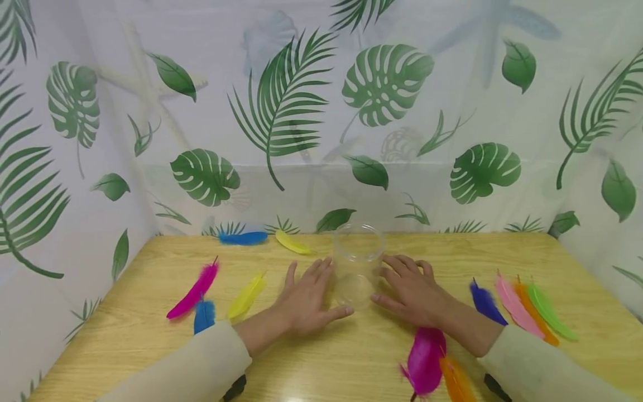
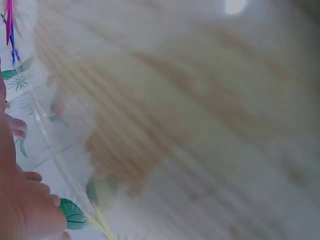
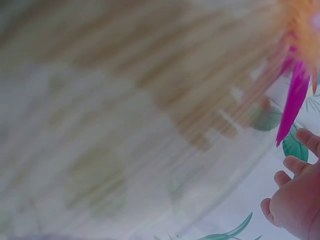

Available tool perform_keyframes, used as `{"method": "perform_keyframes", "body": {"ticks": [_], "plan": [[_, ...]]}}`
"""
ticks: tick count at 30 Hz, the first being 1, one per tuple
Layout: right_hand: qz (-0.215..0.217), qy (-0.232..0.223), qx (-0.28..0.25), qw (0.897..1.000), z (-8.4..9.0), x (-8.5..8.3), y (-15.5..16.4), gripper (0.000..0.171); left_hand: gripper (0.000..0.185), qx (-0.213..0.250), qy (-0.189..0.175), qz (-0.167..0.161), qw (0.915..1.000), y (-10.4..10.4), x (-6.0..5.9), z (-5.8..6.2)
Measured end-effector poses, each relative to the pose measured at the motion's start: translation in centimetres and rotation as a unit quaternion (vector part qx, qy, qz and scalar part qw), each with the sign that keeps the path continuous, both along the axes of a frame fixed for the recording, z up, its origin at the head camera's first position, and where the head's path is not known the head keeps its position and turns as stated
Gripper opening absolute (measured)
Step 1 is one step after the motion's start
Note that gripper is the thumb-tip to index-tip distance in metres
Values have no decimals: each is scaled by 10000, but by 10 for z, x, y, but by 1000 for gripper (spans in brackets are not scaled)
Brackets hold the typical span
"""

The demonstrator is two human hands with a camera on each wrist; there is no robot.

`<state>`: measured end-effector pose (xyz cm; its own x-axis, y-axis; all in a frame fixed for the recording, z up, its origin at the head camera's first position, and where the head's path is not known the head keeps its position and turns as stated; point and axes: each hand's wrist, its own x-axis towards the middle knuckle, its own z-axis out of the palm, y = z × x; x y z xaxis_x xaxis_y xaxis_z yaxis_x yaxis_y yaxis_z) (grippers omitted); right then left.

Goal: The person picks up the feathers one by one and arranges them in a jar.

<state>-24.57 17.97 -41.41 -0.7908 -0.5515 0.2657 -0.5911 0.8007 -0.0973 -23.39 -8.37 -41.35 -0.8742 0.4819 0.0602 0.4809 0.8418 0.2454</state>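
A clear plastic cup [image 1: 358, 273] stands upright near the middle of the wooden table, its round rim uppermost. On its left side my left hand [image 1: 308, 296] lies with extended fingers, fingertips right at the cup's wall and the thumb pointing across its front. My right hand [image 1: 414, 287] mirrors it from the other side, fingers spread and loosely bent, tips close by the wall. Below the right wrist lie a magenta feather [image 1: 426, 360] and an orange feather [image 1: 456, 379]. Parts of the left hand [image 2: 35, 205] and right hand [image 3: 295, 205] show at the edges of the wrist views.
Left of the cup are a magenta feather [image 1: 195, 291], a blue feather [image 1: 204, 314] and a yellow feather [image 1: 246, 296]. Farther back lie another blue feather [image 1: 243, 239] and yellow feather [image 1: 292, 242]. Several feathers, including a pink feather [image 1: 517, 307], fan out at right. A leaf-patterned curtain [image 1: 311, 206] borders the table.
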Motion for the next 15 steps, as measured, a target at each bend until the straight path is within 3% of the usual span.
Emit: {"method": "perform_keyframes", "body": {"ticks": [9,15], "plan": [[127,-265,-258,9992,2,1,-5,39,95,206,452,164,9986,1,-3,-2],[175,-495,-470,9975,3,3,-9,38,93,676,543,336,9957,4,-1,-4]]}}
